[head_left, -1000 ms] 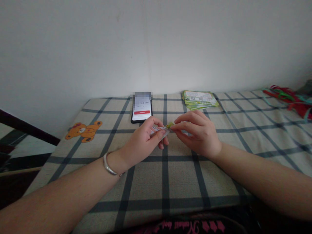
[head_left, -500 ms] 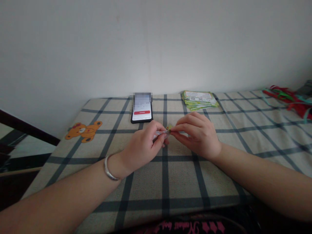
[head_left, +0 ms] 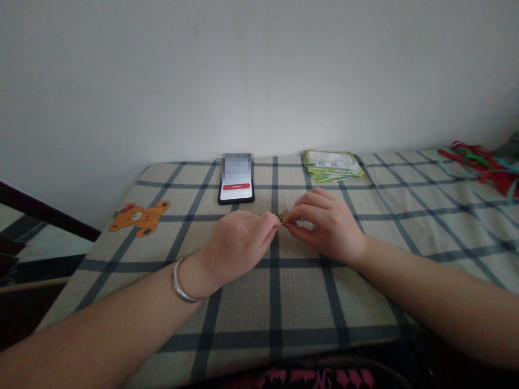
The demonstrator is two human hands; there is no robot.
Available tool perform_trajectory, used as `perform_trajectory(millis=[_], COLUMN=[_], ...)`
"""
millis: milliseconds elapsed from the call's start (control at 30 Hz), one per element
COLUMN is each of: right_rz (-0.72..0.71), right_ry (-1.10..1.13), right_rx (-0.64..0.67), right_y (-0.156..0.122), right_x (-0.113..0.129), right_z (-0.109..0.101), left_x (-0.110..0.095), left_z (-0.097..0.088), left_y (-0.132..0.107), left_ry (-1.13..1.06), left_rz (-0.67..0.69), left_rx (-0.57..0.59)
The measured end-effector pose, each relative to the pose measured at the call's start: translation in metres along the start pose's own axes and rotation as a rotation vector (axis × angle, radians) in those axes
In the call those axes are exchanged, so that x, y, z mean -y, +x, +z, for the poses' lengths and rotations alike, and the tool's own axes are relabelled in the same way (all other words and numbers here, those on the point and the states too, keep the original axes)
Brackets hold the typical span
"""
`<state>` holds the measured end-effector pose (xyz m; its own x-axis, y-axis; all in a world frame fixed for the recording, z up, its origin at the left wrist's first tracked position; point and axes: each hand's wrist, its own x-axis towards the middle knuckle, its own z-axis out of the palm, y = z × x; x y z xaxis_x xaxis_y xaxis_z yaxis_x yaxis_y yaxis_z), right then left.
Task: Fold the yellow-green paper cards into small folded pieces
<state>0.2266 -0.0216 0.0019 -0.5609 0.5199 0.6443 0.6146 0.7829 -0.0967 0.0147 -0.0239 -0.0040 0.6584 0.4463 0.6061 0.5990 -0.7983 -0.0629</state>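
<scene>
My left hand (head_left: 239, 243) and my right hand (head_left: 326, 227) meet over the middle of a checked cloth (head_left: 284, 292) on a table. Both pinch a small folded paper strip (head_left: 283, 216), green and white, of which only a tip shows between the fingertips. My left hand is turned knuckles up and curled closed over the strip; a silver bangle (head_left: 178, 281) sits on that wrist. My right thumb and fingers are pressed together on the strip's other end.
A phone (head_left: 236, 185) with a lit screen lies behind my hands near the wall. A stack of green printed leaflets (head_left: 330, 165) lies to its right. Red and green ribbons (head_left: 482, 162) lie at the far right. A bear print (head_left: 140, 217) marks the cloth's left side.
My left hand has rolled over to knuckles up and closed round the strip, hiding most of it. Both hands have sunk slightly toward the cloth.
</scene>
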Motion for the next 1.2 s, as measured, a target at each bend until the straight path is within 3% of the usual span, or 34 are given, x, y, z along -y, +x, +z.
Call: perform_trajectory(millis=[167, 367, 733, 1200], right_rz=[-0.002, -0.003, -0.045, -0.052], right_ry=[-0.003, -0.052, -0.106, -0.110], right_rx=[0.029, 0.036, 0.035, 0.062], right_y=[-0.0014, -0.0022, -0.0023, -0.0017], right_x=[-0.0011, -0.0026, -0.0035, -0.0010], right_z=[0.0025, 0.0019, -0.0008, 0.0015], left_x=[0.0008, 0.0006, 0.0028, 0.0004], left_z=[-0.0006, -0.0001, -0.0004, -0.0006], left_y=[-0.0012, -0.0003, -0.0025, -0.0003], left_ry=[0.098, 0.060, 0.110, 0.077], left_rz=[0.059, 0.024, 0.084, 0.047], left_rx=[0.023, 0.020, 0.023, 0.002])
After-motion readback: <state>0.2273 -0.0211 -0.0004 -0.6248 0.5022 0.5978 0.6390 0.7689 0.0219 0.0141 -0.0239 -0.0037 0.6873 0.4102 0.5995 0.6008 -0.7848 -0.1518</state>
